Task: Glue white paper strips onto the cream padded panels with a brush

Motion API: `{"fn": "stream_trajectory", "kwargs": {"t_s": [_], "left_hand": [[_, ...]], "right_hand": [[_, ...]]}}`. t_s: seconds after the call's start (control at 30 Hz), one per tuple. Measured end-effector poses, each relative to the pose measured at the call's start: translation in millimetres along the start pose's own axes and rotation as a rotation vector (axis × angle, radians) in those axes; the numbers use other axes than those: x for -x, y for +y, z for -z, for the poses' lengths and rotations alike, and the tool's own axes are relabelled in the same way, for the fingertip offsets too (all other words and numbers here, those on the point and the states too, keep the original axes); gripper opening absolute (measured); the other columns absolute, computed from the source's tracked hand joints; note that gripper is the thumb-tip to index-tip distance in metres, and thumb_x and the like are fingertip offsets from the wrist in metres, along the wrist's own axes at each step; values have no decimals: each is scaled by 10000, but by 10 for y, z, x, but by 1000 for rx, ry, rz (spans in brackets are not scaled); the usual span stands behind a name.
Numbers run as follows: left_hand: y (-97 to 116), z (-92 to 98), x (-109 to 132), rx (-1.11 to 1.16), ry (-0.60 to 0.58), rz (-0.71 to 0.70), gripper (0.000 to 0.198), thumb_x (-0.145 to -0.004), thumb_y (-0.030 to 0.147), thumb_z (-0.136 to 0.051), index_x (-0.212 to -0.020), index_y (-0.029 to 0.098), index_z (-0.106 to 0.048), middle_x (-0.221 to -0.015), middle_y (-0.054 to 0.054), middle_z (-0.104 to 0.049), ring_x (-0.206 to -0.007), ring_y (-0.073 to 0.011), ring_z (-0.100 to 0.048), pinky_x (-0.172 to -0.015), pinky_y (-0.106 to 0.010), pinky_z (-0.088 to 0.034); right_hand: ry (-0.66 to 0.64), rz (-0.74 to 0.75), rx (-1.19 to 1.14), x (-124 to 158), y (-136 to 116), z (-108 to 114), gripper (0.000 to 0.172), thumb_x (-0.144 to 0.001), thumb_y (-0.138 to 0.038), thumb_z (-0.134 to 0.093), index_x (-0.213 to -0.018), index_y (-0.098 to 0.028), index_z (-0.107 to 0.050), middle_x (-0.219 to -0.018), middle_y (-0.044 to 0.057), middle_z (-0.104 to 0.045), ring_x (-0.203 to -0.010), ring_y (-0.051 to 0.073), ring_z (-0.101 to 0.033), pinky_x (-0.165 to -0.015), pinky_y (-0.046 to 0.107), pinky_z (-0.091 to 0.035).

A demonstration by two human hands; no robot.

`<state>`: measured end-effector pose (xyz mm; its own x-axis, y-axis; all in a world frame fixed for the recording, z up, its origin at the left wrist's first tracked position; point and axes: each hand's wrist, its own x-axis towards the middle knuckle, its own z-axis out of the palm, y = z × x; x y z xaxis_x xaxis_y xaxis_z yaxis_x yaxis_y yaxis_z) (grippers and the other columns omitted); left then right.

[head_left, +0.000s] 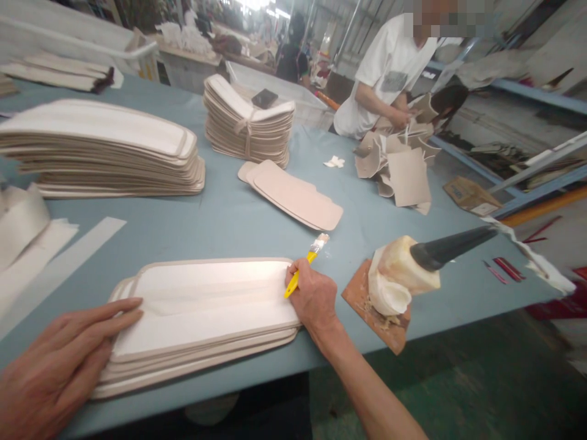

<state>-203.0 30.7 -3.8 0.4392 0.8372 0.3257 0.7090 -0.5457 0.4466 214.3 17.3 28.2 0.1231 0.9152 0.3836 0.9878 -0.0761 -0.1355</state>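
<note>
In front of me lies a stack of long beige panels with rounded corners, the top panel (215, 299) faced with a white sheet. My left hand (68, 354) rests on its left end, fingers stretched out over the edge. At the right end, my right hand (316, 296) is closed round a paintbrush (297, 278) with a yellow handle, its bristles pointing up and away from the panel. Right of that hand, a white glue-crusted container (389, 281) with a black cone-shaped nozzle (452, 245) sits tilted on a brown board (398, 336).
A tall panel stack (110, 153) stands at the back left, near a tied bundle (247, 122). Loose beige pieces (293, 194) lie mid-table. White strips (77, 263) are at the left. Across the table, a person (380, 79) handles beige pieces (406, 174). Red tools (507, 269) lie right.
</note>
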Motion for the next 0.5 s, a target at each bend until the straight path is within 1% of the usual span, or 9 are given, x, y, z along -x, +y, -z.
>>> {"fn": "stream_trajectory", "kwargs": {"t_s": [0.07, 0.17, 0.27, 0.37, 0.43, 0.5], "left_hand": [[63, 2, -19, 5, 24, 1, 484, -964, 308, -507, -1378, 552, -557, -1431, 114, -642, -1228, -289, -618, -1116, -497, -429], [179, 55, -56, -3, 60, -7, 448, -954, 276, -505, -1352, 463, -593, -1380, 45, -689, -1214, -272, -646, -1107, -449, -468], [253, 125, -91, -55, 41, -71, 436, -935, 247, -534, -1337, 395, -619, -1350, 9, -722, -1186, -252, -684, -1060, -391, -534], [281, 143, -103, -96, 50, -100, 415, -952, 219, -512, -1328, 344, -635, -1347, -12, -727, -1169, -240, -691, -1024, -367, -556], [297, 122, -99, -85, 85, -76, 396, -976, 209, -472, -1313, 325, -643, -1347, -24, -723, -1177, -236, -681, -1038, -370, -546], [311, 95, -93, -70, 96, -62, 375, -988, 211, -462, -1293, 315, -653, -1349, -32, -720, -1191, -234, -674, -1044, -370, -542]], "right_hand": [[-5, -10, 30, -2, 1, 27, 91, -946, -175, -586, -906, -203, -663, -649, 4, -709, -535, 148, -620, -549, 267, -229], [-10, -9, 51, -8, 2, 59, 101, -947, -191, -583, -905, -200, -674, -640, 16, -705, -524, 152, -600, -552, 272, -208], [3, 5, 49, -27, 41, 86, 111, -935, -189, -591, -865, -201, -677, -600, 15, -681, -492, 155, -571, -546, 277, -188], [52, 18, 38, -57, 129, 161, 134, -928, -179, -585, -826, -200, -670, -543, 7, -638, -444, 163, -534, -530, 284, -168], [106, 27, 16, -65, 158, 248, 159, -955, -209, -566, -828, -198, -662, -542, 11, -630, -450, 177, -546, -520, 285, -188], [158, 53, -34, -49, 90, 337, 196, -996, -266, -545, -841, -201, -648, -598, 23, -658, -514, 189, -602, -527, 278, -266]]}}
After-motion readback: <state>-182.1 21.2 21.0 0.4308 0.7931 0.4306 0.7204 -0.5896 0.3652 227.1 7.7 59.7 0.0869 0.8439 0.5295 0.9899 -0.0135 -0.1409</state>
